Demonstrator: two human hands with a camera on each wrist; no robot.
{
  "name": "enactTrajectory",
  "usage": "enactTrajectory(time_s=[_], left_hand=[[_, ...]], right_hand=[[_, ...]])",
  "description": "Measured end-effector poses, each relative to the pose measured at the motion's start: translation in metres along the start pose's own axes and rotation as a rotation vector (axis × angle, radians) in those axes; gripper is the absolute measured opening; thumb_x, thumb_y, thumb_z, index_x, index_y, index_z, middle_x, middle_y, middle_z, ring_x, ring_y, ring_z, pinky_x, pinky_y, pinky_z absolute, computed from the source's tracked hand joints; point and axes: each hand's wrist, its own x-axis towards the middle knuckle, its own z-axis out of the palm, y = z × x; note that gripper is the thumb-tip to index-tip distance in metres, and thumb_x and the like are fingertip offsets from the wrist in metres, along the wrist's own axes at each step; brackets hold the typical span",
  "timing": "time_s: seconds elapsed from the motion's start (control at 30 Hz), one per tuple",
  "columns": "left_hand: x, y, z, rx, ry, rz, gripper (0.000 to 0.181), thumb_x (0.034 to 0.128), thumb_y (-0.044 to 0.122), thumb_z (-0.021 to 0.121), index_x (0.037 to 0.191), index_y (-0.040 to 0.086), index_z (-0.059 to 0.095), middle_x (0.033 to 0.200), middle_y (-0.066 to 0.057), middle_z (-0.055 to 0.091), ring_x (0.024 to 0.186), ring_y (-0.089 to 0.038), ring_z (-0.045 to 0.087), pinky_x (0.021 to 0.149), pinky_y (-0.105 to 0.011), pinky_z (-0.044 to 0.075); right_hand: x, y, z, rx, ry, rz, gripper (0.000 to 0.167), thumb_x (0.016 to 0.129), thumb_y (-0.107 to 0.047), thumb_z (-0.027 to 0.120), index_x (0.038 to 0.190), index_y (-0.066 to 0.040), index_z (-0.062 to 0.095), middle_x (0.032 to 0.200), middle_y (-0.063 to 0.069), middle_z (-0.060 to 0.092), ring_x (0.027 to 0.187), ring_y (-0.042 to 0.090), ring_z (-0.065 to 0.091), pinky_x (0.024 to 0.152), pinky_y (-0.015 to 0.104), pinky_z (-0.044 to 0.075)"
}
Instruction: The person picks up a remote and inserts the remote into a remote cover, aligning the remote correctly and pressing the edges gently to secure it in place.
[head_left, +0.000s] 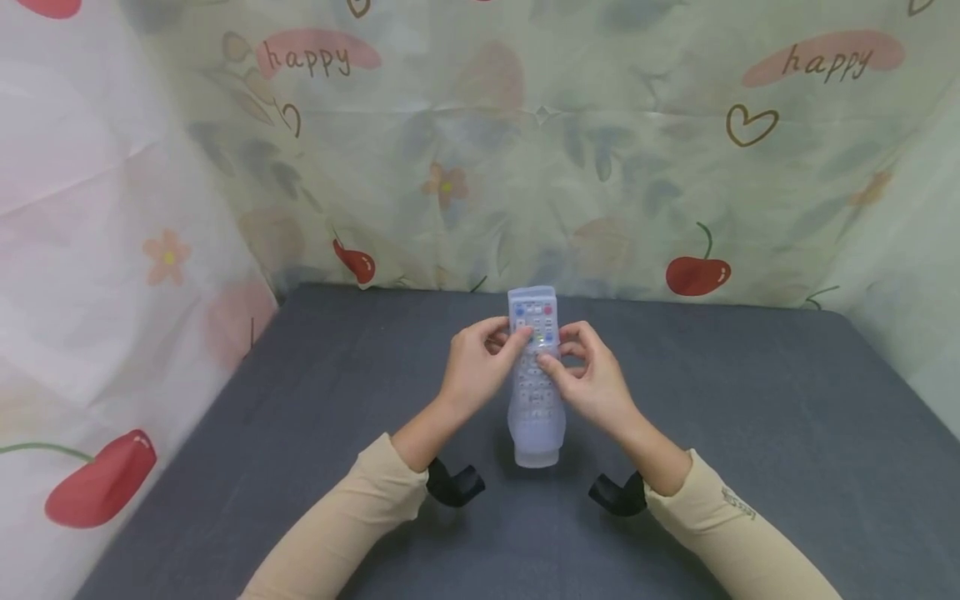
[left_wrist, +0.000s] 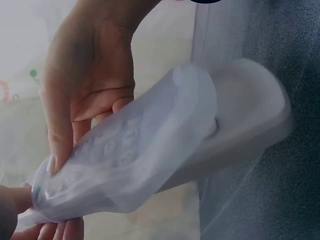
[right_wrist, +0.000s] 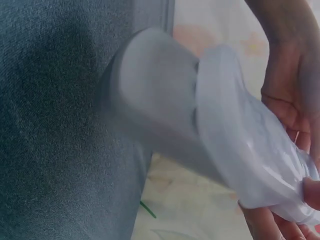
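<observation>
A remote control (head_left: 536, 459) with several small buttons sits inside a translucent, whitish sleeve-like cover (head_left: 537, 429). The remote's bare grey-white lower end (left_wrist: 255, 95) sticks out past the loose, wide rim of the cover (right_wrist: 220, 95). My left hand (head_left: 476, 367) pinches the upper part from the left, thumb on the button face. From the right, my right hand (head_left: 597, 379) pinches it a little lower, its thumb also on the front. Fingers behind the cover are partly hidden in the head view. The remote is held up off the table, button face towards me.
A dark grey cloth-covered table (head_left: 300, 400) lies beneath the hands. Patterned curtains (head_left: 600, 167) hang behind it and at both sides. Black curved pieces (head_left: 455, 486) stick out by the cuffs at both wrists.
</observation>
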Motion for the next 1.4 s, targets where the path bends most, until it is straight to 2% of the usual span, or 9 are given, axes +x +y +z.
enactTrajectory(time_s=[0.1, 0.33, 0.43, 0.53, 0.8, 0.9, 1.07, 1.23, 1.4], left_hand=[[0.002, -0.002, 0.0, -0.017, -0.004, 0.002, 0.027, 0.09, 0.022, 0.063, 0.102, -0.001, 0.068, 0.078, -0.015, 0.067, 0.067, -0.02, 0.063, 0.056, -0.022, 0.049], [0.003, -0.001, -0.003, -0.114, -0.006, -0.029, 0.025, 0.0902, 0.018, 0.061, 0.102, -0.003, 0.068, 0.082, -0.019, 0.066, 0.067, -0.022, 0.064, 0.056, -0.02, 0.047], [0.004, 0.001, -0.004, -0.137, -0.024, -0.047, 0.025, 0.091, 0.018, 0.061, 0.104, -0.002, 0.067, 0.084, -0.02, 0.066, 0.066, -0.021, 0.064, 0.054, -0.021, 0.046], [0.004, 0.002, -0.003, -0.124, -0.052, -0.049, 0.025, 0.0913, 0.018, 0.06, 0.106, -0.001, 0.066, 0.085, -0.018, 0.064, 0.061, -0.016, 0.06, 0.052, -0.021, 0.044], [0.0, 0.002, -0.001, -0.137, -0.131, -0.037, 0.024, 0.0931, 0.017, 0.057, 0.11, 0.001, 0.059, 0.092, -0.017, 0.059, 0.049, -0.011, 0.054, 0.044, -0.022, 0.036], [-0.001, 0.002, -0.001, -0.144, -0.134, -0.043, 0.026, 0.0931, 0.017, 0.057, 0.112, 0.0, 0.059, 0.096, -0.018, 0.062, 0.057, -0.015, 0.062, 0.048, -0.023, 0.043], [-0.003, 0.002, 0.002, -0.145, -0.121, -0.041, 0.029, 0.0931, 0.017, 0.058, 0.115, -0.001, 0.06, 0.1, -0.018, 0.068, 0.08, -0.025, 0.07, 0.064, -0.028, 0.055], [-0.004, 0.005, 0.006, -0.207, -0.089, -0.063, 0.028, 0.0937, 0.015, 0.056, 0.116, -0.001, 0.061, 0.096, -0.02, 0.067, 0.076, -0.026, 0.069, 0.06, -0.028, 0.054], [-0.004, 0.007, 0.008, -0.271, -0.016, -0.117, 0.029, 0.0924, 0.014, 0.058, 0.117, -0.001, 0.063, 0.099, -0.021, 0.069, 0.076, -0.026, 0.07, 0.057, -0.028, 0.054]], right_hand=[[0.0, 0.001, 0.001, -0.001, -0.02, -0.018, 0.03, 0.09, -0.012, 0.061, 0.111, 0.001, 0.043, 0.098, 0.021, 0.061, 0.087, 0.027, 0.066, 0.067, 0.028, 0.056], [0.002, 0.005, -0.009, -0.006, -0.116, -0.041, 0.034, 0.091, -0.014, 0.06, 0.117, 0.001, 0.045, 0.109, 0.02, 0.058, 0.093, 0.025, 0.063, 0.078, 0.031, 0.054], [0.004, 0.003, -0.016, 0.026, -0.093, -0.039, 0.032, 0.093, -0.015, 0.057, 0.12, 0.001, 0.05, 0.112, 0.02, 0.059, 0.092, 0.015, 0.063, 0.081, 0.029, 0.054], [0.007, -0.001, -0.021, 0.06, -0.044, -0.04, 0.031, 0.095, -0.016, 0.054, 0.119, 0.003, 0.055, 0.107, 0.021, 0.062, 0.081, 0.003, 0.062, 0.076, 0.02, 0.054], [0.01, -0.008, -0.024, 0.005, 0.012, -0.078, 0.024, 0.093, -0.012, 0.056, 0.107, 0.006, 0.064, 0.093, 0.024, 0.067, 0.071, 0.012, 0.066, 0.07, 0.02, 0.055], [0.01, -0.008, -0.025, -0.038, 0.017, -0.096, 0.02, 0.092, -0.011, 0.057, 0.101, 0.005, 0.066, 0.089, 0.022, 0.068, 0.069, 0.008, 0.065, 0.069, 0.02, 0.055], [0.009, -0.008, -0.026, -0.134, 0.066, -0.158, 0.013, 0.09, -0.009, 0.059, 0.093, 0.002, 0.066, 0.081, 0.016, 0.068, 0.064, 0.004, 0.061, 0.062, 0.018, 0.052], [0.007, -0.009, -0.022, -0.29, 0.14, -0.305, 0.005, 0.084, -0.002, 0.059, 0.08, -0.001, 0.063, 0.071, 0.009, 0.062, 0.06, 0.009, 0.053, 0.057, 0.022, 0.049], [0.008, -0.01, -0.018, -0.442, 0.168, -0.44, 0.011, 0.077, 0.003, 0.059, 0.071, -0.005, 0.055, 0.063, 0.004, 0.051, 0.058, 0.013, 0.047, 0.055, 0.023, 0.043]])
